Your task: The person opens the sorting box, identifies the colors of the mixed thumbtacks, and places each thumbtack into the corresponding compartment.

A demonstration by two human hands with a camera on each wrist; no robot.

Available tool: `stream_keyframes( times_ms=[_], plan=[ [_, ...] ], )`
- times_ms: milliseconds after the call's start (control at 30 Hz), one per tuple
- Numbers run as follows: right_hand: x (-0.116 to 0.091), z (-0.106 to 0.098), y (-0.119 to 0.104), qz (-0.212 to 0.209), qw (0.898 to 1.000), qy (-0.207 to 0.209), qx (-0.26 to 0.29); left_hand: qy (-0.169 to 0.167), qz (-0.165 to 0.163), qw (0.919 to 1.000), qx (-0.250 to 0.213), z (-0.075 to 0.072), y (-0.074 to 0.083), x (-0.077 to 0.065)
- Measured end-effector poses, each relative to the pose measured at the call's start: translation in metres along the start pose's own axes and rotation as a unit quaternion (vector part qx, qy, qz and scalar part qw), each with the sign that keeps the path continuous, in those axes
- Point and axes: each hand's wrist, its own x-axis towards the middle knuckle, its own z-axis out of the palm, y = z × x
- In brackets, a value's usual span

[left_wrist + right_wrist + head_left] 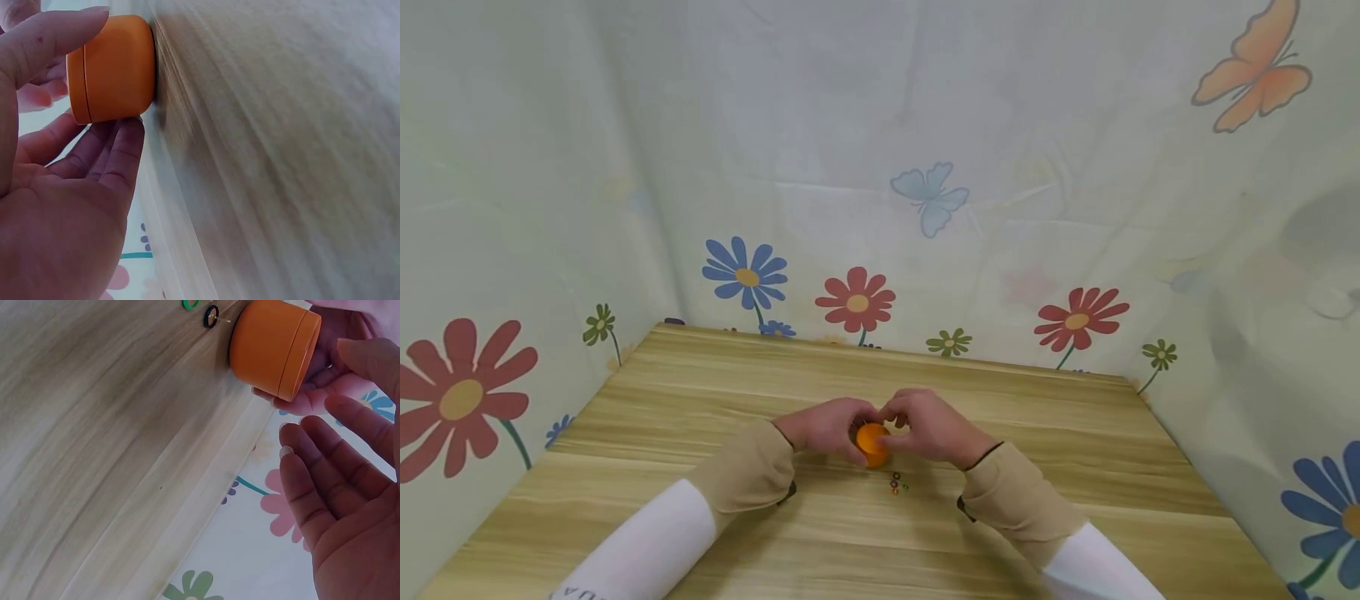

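Observation:
A small round orange container [119, 69] stands on the wooden table, with a seam running round it near the top. My left hand [833, 427] holds it by the sides, thumb on one side and fingers on the other. Beside the top is my right hand [356, 481], its fingers spread and loosely bent, with nothing held between them. The right thumb comes near the container's upper edge; whether it touches is unclear. Several tiny rings lie on the table near the container, among them a black ring [212, 317] and a green ring [190, 303].
The wood-grain table [760, 367] reaches back to a pale curtain [820, 125] printed with flowers and butterflies, which also hangs at both sides. A small dark object [674, 321] sits at the far left corner.

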Motion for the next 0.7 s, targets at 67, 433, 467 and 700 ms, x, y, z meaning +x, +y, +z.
stream_keyframes(
  times_ms=[67, 433, 467, 700],
  plan=[
    [0.001, 0.000, -0.002, -0.006, 1.000, -0.005, -0.002, 0.001, -0.002, 0.9999, 0.010, 0.001, -0.001, 0.002],
    [0.006, 0.003, -0.007, -0.028, 0.998, -0.025, -0.046, 0.003, 0.029, 0.9977, 0.060, 0.005, -0.007, 0.009],
    [0.007, 0.003, -0.008, -0.028, 0.998, -0.026, -0.048, 0.003, 0.032, 0.9976, 0.062, 0.005, -0.007, 0.009],
    [0.014, 0.003, -0.014, -0.025, 0.997, -0.036, -0.066, -0.003, 0.038, 0.9975, 0.060, 0.004, -0.007, 0.007]
  ],
)
